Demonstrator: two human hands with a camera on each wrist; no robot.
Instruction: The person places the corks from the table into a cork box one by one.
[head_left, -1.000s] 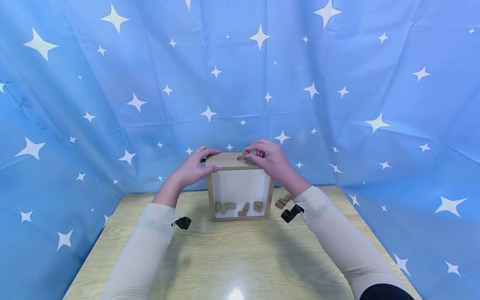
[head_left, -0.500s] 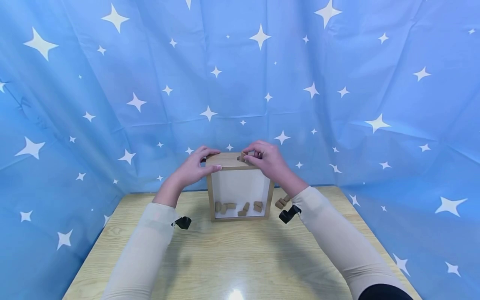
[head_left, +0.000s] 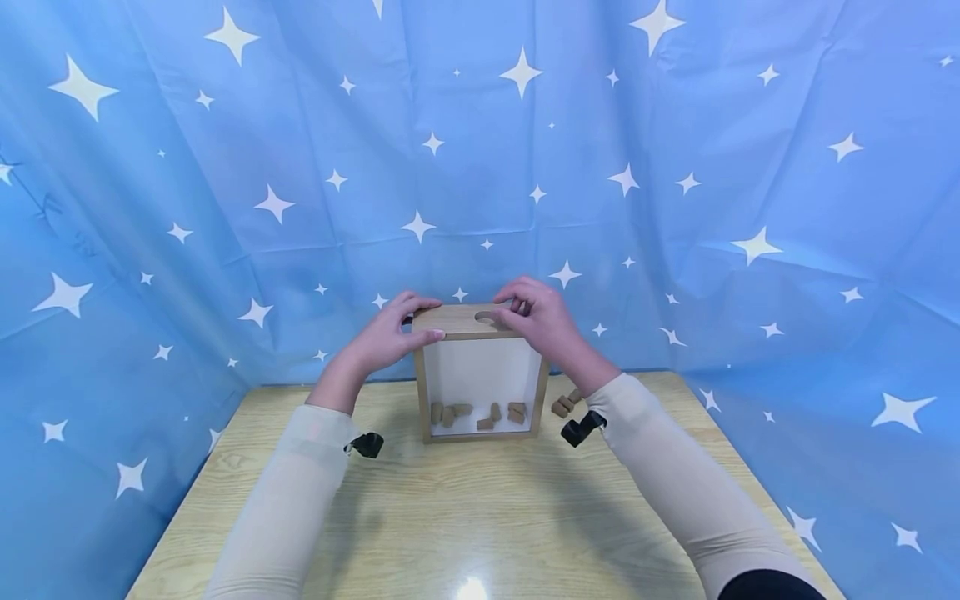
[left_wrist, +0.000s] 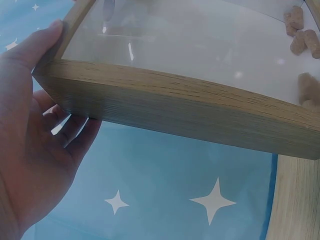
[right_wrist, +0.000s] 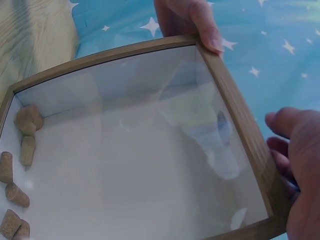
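A wooden shadow box with a clear front and white back stands upright at the table's far side. Several corks lie on its inside floor, also visible as corks in the right wrist view. At the top left corner my left hand grips the frame, thumb at the front and fingers behind. My right hand is beside the round hole in the top, thumb and forefinger apart, nothing seen between them. Its other fingers are loosely bent.
Right of the box, a few loose corks lie on the wooden table, partly behind the right forearm. A blue curtain with white stars hangs behind and on both sides.
My right hand held a cork at the hole and has let it go; the cork is no longer seen there. Inside the box, corks have shifted slightly. The left hand has stayed still.
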